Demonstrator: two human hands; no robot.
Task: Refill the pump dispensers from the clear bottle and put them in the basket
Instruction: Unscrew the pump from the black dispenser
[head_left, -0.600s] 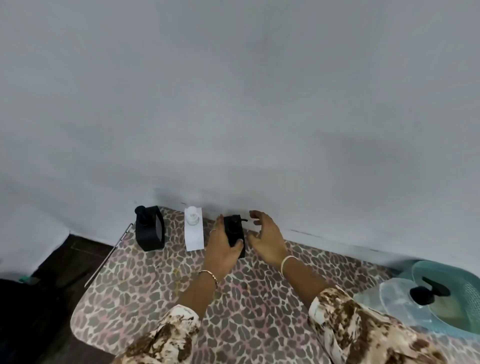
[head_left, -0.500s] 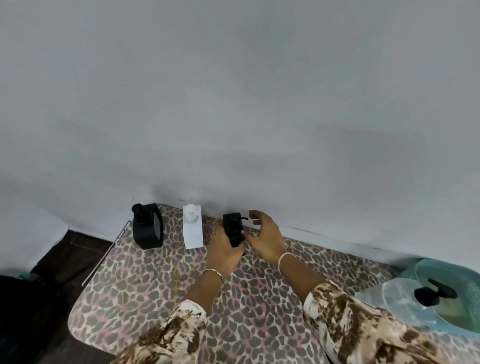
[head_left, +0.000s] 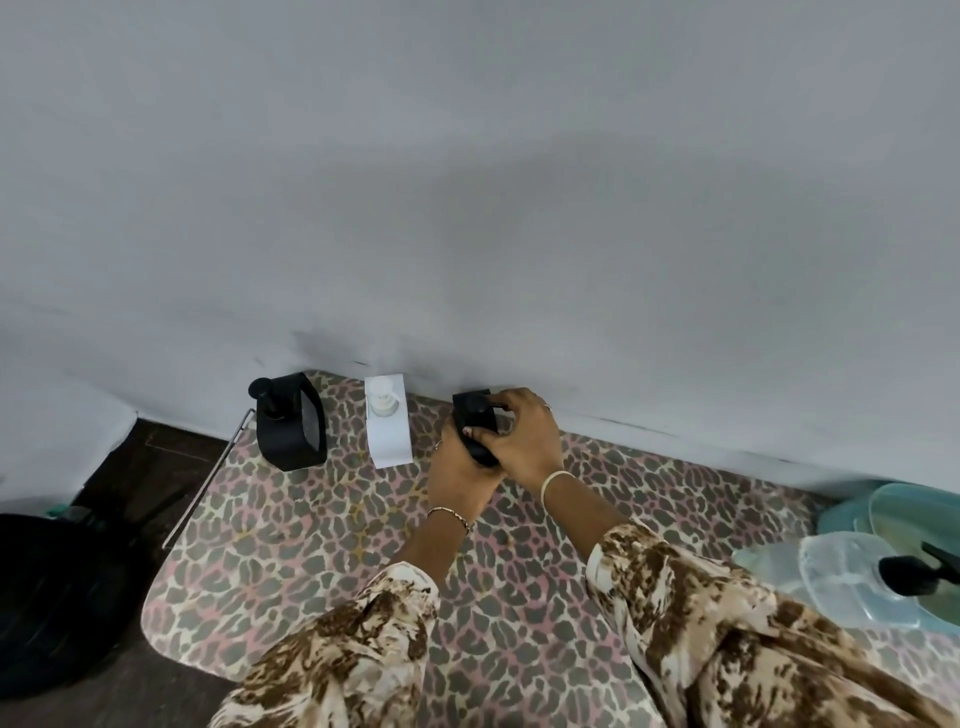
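Small black pump dispenser at the back of the worktop, near the wall: left hand fingers clamped round its body, right hand fingers curled over its pump head. Rigid, smooth and probably light, it is best steadied low while the top is turned. White dispenser stands just beside; basket and clear bottle lie well apart at right

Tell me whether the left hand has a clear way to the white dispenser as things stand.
Probably yes, once freed. The left hand grips the small black dispenser, which the right hand also holds at the pump. The white dispenser stands upright just left of it, with only bare leopard-print cover between.
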